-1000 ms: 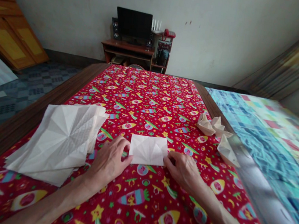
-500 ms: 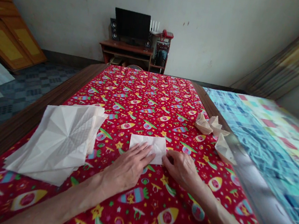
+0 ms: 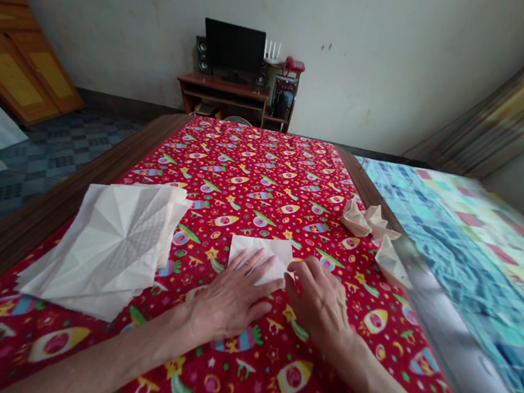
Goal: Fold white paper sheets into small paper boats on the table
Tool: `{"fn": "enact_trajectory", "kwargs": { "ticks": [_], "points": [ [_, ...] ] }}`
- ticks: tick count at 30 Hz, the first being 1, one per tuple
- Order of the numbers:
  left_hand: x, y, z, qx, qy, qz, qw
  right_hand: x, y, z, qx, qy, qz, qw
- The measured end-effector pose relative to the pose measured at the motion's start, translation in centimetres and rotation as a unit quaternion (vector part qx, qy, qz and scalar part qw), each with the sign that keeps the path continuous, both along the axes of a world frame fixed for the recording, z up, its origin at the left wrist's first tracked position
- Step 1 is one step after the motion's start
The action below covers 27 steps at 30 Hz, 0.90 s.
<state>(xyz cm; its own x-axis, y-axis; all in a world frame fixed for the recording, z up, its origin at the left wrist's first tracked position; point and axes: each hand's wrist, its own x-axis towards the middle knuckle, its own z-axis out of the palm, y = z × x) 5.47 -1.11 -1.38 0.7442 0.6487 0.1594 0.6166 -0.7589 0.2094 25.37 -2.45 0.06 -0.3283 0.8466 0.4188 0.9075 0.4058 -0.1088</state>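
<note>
A small folded sheet of white paper (image 3: 279, 248) lies flat on the red printed cloth (image 3: 265, 171), in front of me. My left hand (image 3: 230, 299) rests on it with the fingers spread, covering its lower left part. At the paper's right edge is my right hand (image 3: 320, 299), fingers curled and thumb and forefinger closed on the edge there. The fingertips partly hide that corner.
Left of my hands lies a stack of creased white paper sheets (image 3: 94, 244). Several folded paper shapes (image 3: 356, 219) sit near the table's right edge. Beyond them is a bed (image 3: 449, 249); a desk (image 3: 228, 88) with a monitor (image 3: 234, 46) stands past the far end.
My left hand has slid slightly down toward me, with its fingers spread wider. My right hand's fingers have lifted and shifted at the paper's right edge.
</note>
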Motion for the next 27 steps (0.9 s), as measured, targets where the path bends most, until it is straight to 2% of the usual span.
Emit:
{"fn": "enact_trajectory", "kwargs": {
  "ticks": [3,5,9,13,16,19,22,24,27],
  "points": [
    [0.2,0.1,-0.1,-0.011,-0.013,0.0,1.0,-1.0,-0.8,0.1,0.037,0.016,0.144,0.989],
    [0.3,0.1,-0.1,-0.013,-0.018,-0.002,1.0,-1.3,-0.5,-0.3,0.012,0.014,0.198,0.98],
    [0.2,0.1,0.1,-0.007,-0.014,-0.007,1.0,-0.3,1.7,-1.4,-0.088,-0.025,0.206,0.974],
    [-0.8,0.1,0.0,0.005,-0.001,-0.023,1.0,1.8,3.6,-2.0,-0.1,-0.063,0.17,0.978],
    [-2.0,0.0,-0.1,0.021,0.001,-0.005,1.0,3.0,3.8,-2.1,-0.09,-0.076,0.156,0.981],
    [-3.2,-0.3,-0.1,0.038,0.011,0.016,0.999,3.0,3.4,-1.9,-0.088,-0.092,0.139,0.982],
    [-3.7,-0.7,0.0,0.044,0.026,0.021,0.998,1.6,2.1,-1.4,-0.059,-0.093,0.133,0.985],
    [-3.7,-0.8,0.1,0.045,0.024,0.024,0.998,0.2,0.7,-1.2,-0.042,-0.082,0.177,0.98],
    [-3.6,-0.8,0.1,0.044,0.014,0.023,0.999,-1.3,-1.4,-1.3,-0.071,-0.07,0.225,0.969]
  ]
}}
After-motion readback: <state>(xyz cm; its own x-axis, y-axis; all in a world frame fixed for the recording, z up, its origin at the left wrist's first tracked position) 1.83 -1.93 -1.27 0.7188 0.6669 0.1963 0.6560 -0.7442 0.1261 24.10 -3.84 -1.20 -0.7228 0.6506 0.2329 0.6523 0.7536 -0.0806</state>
